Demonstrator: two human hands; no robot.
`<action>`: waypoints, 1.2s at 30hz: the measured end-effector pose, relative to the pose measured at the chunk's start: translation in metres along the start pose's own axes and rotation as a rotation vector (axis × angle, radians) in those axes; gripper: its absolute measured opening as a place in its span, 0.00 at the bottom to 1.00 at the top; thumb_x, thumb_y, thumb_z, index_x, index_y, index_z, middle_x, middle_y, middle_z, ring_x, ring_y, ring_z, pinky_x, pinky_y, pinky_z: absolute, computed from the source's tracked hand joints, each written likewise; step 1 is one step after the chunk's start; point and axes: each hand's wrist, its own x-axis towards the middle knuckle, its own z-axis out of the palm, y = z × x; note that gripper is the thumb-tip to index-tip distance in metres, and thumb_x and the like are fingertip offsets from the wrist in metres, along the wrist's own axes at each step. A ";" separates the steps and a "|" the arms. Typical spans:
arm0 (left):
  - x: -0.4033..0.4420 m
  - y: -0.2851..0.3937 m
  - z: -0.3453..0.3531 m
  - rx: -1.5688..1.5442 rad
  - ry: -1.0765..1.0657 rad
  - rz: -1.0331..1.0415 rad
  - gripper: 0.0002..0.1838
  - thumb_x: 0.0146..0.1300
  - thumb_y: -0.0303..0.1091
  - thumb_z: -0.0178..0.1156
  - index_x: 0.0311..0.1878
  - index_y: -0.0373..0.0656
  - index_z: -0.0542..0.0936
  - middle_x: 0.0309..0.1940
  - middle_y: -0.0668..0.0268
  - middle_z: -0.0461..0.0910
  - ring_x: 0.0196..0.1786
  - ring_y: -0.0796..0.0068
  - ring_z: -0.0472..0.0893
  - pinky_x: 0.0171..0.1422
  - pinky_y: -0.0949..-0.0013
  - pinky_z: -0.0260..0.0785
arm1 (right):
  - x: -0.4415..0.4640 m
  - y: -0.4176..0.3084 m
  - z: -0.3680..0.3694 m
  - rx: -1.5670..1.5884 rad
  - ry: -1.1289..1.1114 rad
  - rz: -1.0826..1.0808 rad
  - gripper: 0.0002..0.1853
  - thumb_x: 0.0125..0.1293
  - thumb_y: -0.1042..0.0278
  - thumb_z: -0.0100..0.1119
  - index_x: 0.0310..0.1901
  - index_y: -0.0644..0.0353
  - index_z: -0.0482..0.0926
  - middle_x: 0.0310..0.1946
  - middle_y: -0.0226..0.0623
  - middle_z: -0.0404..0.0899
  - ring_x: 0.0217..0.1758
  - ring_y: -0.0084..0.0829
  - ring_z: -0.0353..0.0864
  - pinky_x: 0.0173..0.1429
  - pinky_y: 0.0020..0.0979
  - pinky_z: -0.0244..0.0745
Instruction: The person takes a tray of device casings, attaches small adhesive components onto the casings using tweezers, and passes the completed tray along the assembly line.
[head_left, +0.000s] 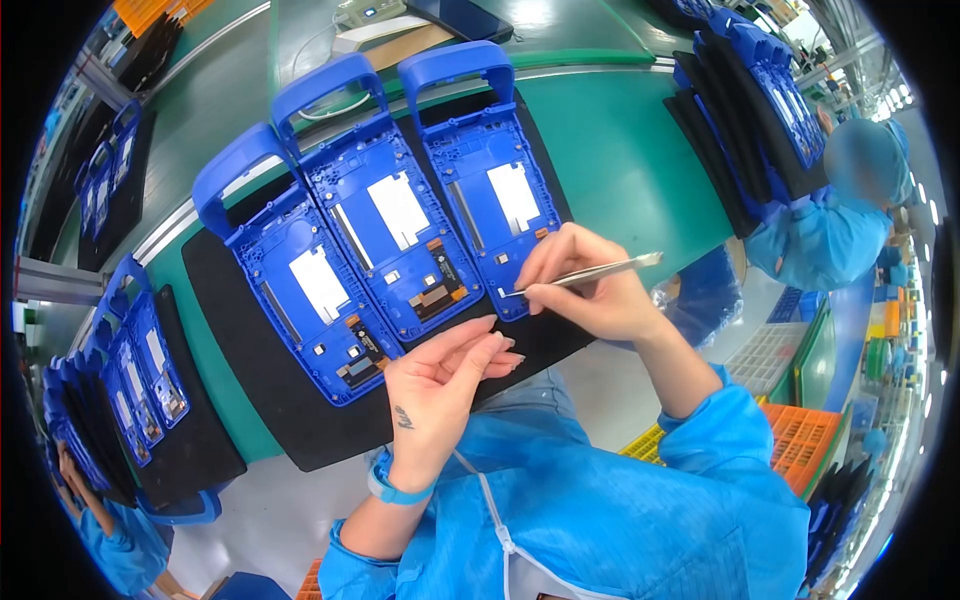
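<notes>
Tweezers are pinched in my right hand. Their tips reach the lower end of the right blue plastic housing, beside a small white spot; whether they grip anything is too small to tell. Just below that housing, my left hand is held with loosely bent fingers, thumb apart from the index finger, and nothing visible in it. A middle blue housing and a left blue housing lie alongside. Both carry a dark part with orange flex strips near the lower end. All three have a white rectangle inside and a loop handle at the top.
A black mat lies under the housings on the green table. More housings on black mats stand left and right. A co-worker sits at right; another person's hand shows far left. An orange crate stands lower right.
</notes>
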 end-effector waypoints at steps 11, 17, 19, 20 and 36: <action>0.003 -0.007 0.011 -0.016 0.011 -0.006 0.16 0.58 0.19 0.54 0.51 0.26 0.70 0.35 0.53 0.78 0.37 0.66 0.81 0.43 0.69 0.77 | -0.002 0.004 0.000 -0.281 -0.028 -0.112 0.09 0.53 0.84 0.58 0.28 0.64 0.67 0.32 0.40 0.75 0.33 0.24 0.77 0.35 0.21 0.74; 0.004 -0.008 0.012 -0.016 0.010 0.007 0.16 0.59 0.19 0.54 0.51 0.26 0.71 0.35 0.53 0.79 0.37 0.65 0.81 0.43 0.70 0.77 | -0.003 0.009 0.002 -0.269 0.003 -0.133 0.09 0.54 0.84 0.58 0.29 0.64 0.67 0.34 0.41 0.75 0.35 0.24 0.77 0.37 0.22 0.75; 0.004 -0.008 0.012 -0.013 0.011 0.007 0.16 0.59 0.19 0.54 0.51 0.26 0.71 0.35 0.53 0.79 0.37 0.65 0.81 0.43 0.70 0.77 | -0.003 0.010 0.002 -0.250 0.024 -0.136 0.09 0.54 0.84 0.58 0.30 0.64 0.67 0.34 0.41 0.74 0.35 0.24 0.77 0.37 0.22 0.75; 0.003 -0.008 0.012 -0.010 0.012 0.007 0.16 0.59 0.19 0.54 0.51 0.26 0.71 0.35 0.53 0.79 0.37 0.65 0.81 0.43 0.70 0.76 | -0.003 0.010 0.001 -0.263 0.027 -0.139 0.09 0.54 0.84 0.58 0.30 0.65 0.66 0.34 0.41 0.74 0.35 0.24 0.77 0.37 0.21 0.75; 0.003 -0.006 0.021 -0.002 -0.013 0.005 0.14 0.58 0.22 0.57 0.47 0.27 0.74 0.34 0.54 0.80 0.36 0.69 0.81 0.42 0.73 0.76 | -0.017 0.004 -0.012 -0.047 -0.222 -0.097 0.09 0.54 0.83 0.58 0.29 0.64 0.67 0.33 0.45 0.75 0.30 0.25 0.77 0.33 0.23 0.74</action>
